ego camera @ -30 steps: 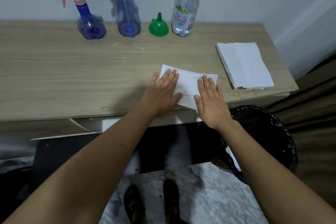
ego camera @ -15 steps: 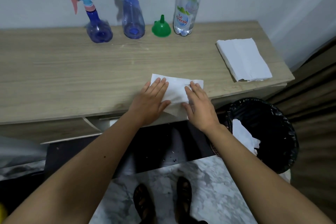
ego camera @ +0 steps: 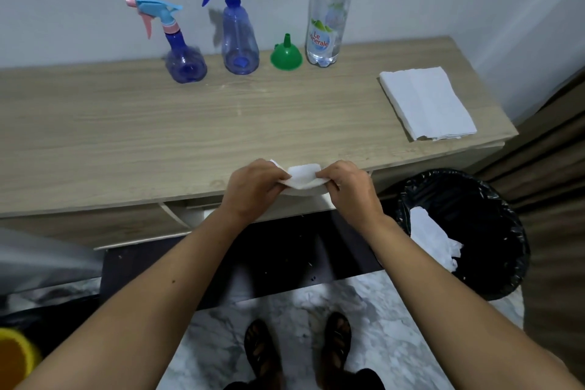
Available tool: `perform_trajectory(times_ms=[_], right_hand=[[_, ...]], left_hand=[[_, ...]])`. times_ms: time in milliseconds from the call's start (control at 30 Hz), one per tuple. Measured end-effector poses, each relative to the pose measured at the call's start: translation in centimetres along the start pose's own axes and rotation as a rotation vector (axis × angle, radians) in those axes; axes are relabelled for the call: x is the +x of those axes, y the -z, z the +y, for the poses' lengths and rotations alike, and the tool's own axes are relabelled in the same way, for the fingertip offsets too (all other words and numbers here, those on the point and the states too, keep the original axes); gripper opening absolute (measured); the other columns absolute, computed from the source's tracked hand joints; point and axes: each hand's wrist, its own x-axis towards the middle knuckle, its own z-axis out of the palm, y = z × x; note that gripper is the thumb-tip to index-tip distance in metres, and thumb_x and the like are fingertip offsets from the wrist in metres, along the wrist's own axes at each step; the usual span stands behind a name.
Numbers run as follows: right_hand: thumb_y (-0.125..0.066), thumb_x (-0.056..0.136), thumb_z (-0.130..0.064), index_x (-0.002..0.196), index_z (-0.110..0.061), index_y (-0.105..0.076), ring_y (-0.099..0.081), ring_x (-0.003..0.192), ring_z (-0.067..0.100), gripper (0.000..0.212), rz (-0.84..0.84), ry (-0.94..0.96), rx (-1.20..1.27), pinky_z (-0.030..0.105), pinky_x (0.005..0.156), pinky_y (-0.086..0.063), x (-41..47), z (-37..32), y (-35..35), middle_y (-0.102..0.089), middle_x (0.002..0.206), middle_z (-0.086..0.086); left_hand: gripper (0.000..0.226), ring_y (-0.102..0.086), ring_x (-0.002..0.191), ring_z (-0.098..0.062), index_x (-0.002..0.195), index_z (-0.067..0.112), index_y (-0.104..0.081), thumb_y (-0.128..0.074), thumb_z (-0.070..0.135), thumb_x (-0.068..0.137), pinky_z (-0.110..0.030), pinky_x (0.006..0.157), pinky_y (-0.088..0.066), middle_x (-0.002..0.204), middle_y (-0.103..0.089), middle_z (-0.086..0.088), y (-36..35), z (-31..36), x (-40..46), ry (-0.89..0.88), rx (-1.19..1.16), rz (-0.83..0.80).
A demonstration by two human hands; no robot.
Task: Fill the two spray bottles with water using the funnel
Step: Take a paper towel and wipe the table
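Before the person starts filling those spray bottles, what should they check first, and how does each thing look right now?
1. Hands free: not ok. The left hand and right hand both pinch a tissue.
2. Funnel within reach: ok, it sits mouth-down on the table.
3. Spray heads off: not ok. The short spray bottle and tall spray bottle are both capped.
4. Water bottle holds water: cannot tell.
5. Spare tissues for spills: ok.

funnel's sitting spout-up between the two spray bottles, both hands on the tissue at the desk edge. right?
Not quite. In the head view the green funnel does stand spout-up, but between the taller spray bottle and the water bottle, not between the two sprayers. The left hand and right hand do both pinch the tissue at the desk edge.
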Motion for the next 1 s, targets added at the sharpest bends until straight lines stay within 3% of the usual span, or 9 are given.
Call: perform_trajectory(times_ms=[100, 200, 367, 500, 667, 800, 900, 1000], right_hand=[[-0.074, 0.085, 0.004, 0.105, -0.009, -0.083, -0.074, 0.093, 0.026, 0.024, -0.055, -0.03, 0.067, 0.041, 0.085, -0.06, -0.9, 0.9, 1.3, -0.078, 0.101, 0.004], [-0.073, 0.084, 0.003, 0.105, -0.012, -0.083, -0.074, 0.093, 0.025, 0.028, -0.068, -0.098, 0.082, 0.04, 0.085, -0.06, -2.5, 2.6, 3.2, -0.079, 0.102, 0.004], [-0.075, 0.086, 0.003, 0.11, -0.011, -0.081, -0.074, 0.093, 0.023, 0.028, -0.024, -0.188, 0.055, 0.024, 0.085, -0.054, -5.5, 6.3, 7.0, -0.079, 0.104, 0.005], [-0.077, 0.085, 0.003, 0.103, -0.012, -0.082, -0.072, 0.084, 0.021, 0.024, 0.053, -0.255, 0.05, 0.032, 0.079, -0.06, -8.4, 9.9, 10.4, -0.077, 0.097, 0.003], [-0.075, 0.087, 0.002, 0.101, -0.012, -0.081, -0.066, 0.082, 0.01, 0.02, 0.141, -0.399, 0.051, 0.023, 0.079, -0.055, -12.7, 14.8, 15.1, -0.074, 0.095, -0.001], [-0.07, 0.091, -0.003, 0.104, -0.014, -0.081, -0.07, 0.09, 0.018, 0.02, 0.147, -0.532, 0.034, 0.033, 0.08, -0.058, -15.6, 18.9, 17.4, -0.073, 0.101, 0.001], [-0.07, 0.093, -0.005, 0.103, -0.016, -0.081, -0.067, 0.084, 0.016, 0.018, 0.151, -0.6, 0.02, 0.034, 0.079, -0.058, -17.0, 21.2, 18.2, -0.074, 0.104, 0.0], [-0.073, 0.091, -0.008, 0.103, -0.018, -0.081, -0.066, 0.095, 0.02, 0.017, 0.131, -0.637, -0.005, 0.036, 0.083, -0.056, -18.5, 23.4, 17.7, -0.075, 0.104, -0.001]], left_hand=[[0.018, -0.074, 0.083, -0.027, 0.094, 0.024, -0.083, -0.072, 0.032, 0.082, -0.035, 0.064, -0.058, 0.086, -0.077, 0.002, 0.7, 1.5, 0.9, -0.025, -0.018, -0.095], [0.027, -0.076, 0.094, -0.025, 0.104, 0.027, -0.082, -0.07, 0.042, 0.085, -0.039, 0.077, -0.06, 0.1, -0.081, 0.003, 0.4, 3.3, 1.8, -0.006, -0.076, -0.168], [0.034, -0.076, 0.089, -0.024, 0.103, 0.027, -0.08, -0.061, 0.051, 0.087, -0.036, 0.073, -0.058, 0.097, -0.08, 0.005, -2.6, 7.7, 3.3, -0.109, -0.154, -0.226], [0.025, -0.075, 0.09, -0.026, 0.103, 0.022, -0.08, -0.07, 0.04, 0.09, -0.034, 0.075, -0.057, 0.099, -0.08, 0.0, -6.8, 12.5, 4.9, -0.167, -0.202, -0.315], [0.017, -0.074, 0.098, -0.024, 0.111, 0.022, -0.08, -0.074, 0.029, 0.097, -0.03, 0.081, -0.049, 0.108, -0.079, 0.0, -12.1, 19.1, 7.0, -0.187, -0.258, -0.382], [0.02, -0.072, 0.103, -0.025, 0.117, 0.019, -0.079, -0.072, 0.024, 0.099, -0.043, 0.089, -0.057, 0.114, -0.077, -0.002, -16.1, 23.4, 8.4, -0.217, -0.31, -0.435], [0.022, -0.069, 0.107, -0.026, 0.119, 0.02, -0.077, -0.07, 0.027, 0.099, -0.044, 0.088, -0.055, 0.116, -0.075, -0.001, -18.8, 25.5, 8.9, -0.248, -0.296, -0.472], [0.031, -0.067, 0.111, -0.026, 0.124, 0.022, -0.073, -0.068, 0.035, 0.097, -0.043, 0.088, -0.055, 0.12, -0.074, -0.002, -21.2, 26.2, 9.1, -0.277, -0.27, -0.502]])
